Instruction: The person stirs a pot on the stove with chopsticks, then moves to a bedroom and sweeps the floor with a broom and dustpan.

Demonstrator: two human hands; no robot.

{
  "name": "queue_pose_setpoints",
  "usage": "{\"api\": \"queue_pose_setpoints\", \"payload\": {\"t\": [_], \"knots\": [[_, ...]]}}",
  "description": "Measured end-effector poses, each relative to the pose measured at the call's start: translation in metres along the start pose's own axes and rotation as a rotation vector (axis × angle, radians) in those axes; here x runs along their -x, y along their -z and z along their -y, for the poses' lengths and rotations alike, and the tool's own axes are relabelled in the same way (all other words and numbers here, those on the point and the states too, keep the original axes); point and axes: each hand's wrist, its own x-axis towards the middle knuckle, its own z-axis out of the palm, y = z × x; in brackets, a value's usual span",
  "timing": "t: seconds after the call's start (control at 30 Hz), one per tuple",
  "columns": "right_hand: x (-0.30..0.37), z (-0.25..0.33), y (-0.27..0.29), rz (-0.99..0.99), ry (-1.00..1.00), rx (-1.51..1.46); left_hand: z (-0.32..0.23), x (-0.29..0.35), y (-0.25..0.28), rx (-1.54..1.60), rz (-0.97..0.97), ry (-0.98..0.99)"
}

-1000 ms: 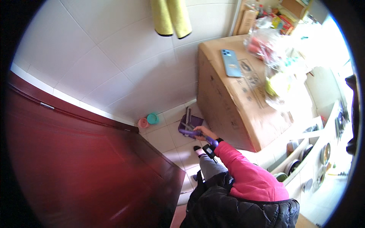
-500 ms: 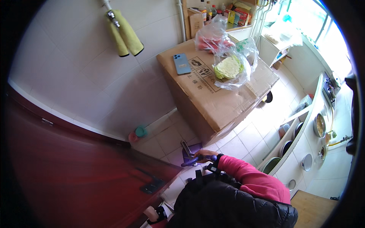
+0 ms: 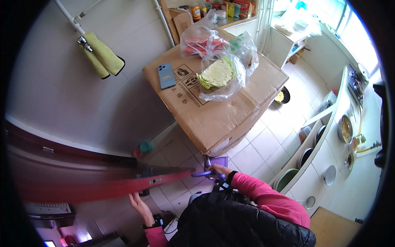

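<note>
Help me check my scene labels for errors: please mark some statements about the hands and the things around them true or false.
1. The right hand grips a purple handle. True.
2. The left hand is at the edge of the red door. True.
3. The phone is in the left hand. False: it lies on the box.
4. The cabbage lies on the floor. False: it is on the box, with a clear bag.
5. A yellow-green cloth hangs by the wall. True.
</note>
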Motion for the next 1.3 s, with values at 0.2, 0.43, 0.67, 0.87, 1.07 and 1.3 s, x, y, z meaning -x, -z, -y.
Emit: {"api": "queue_pose_setpoints", "payload": {"t": [0.2,0.43,0.67,0.87,1.07,1.3], "knots": [[0.0,0.014,0.01,-0.042,0.067,0.256,0.01,-0.045,-0.028,-0.202,0.211,-0.109],[-0.008,0.022,0.0,-0.104,0.097,0.143,-0.003,-0.09,-0.063,-0.426,0.356,-0.492],[-0.018,0.03,-0.026,-0.221,0.123,0.224,0.016,-0.146,-0.084,-0.363,0.329,-0.692],[-0.047,0.012,-0.057,-0.214,0.126,0.134,0.038,-0.214,-0.108,-0.027,0.451,-0.598],[-0.074,0.013,-0.092,-0.291,0.091,0.17,0.036,-0.254,-0.125,-0.032,0.521,-0.709],[-0.086,0.048,-0.115,-0.32,-0.029,-0.01,0.027,-0.276,-0.145,0.025,0.445,-0.6]]}}
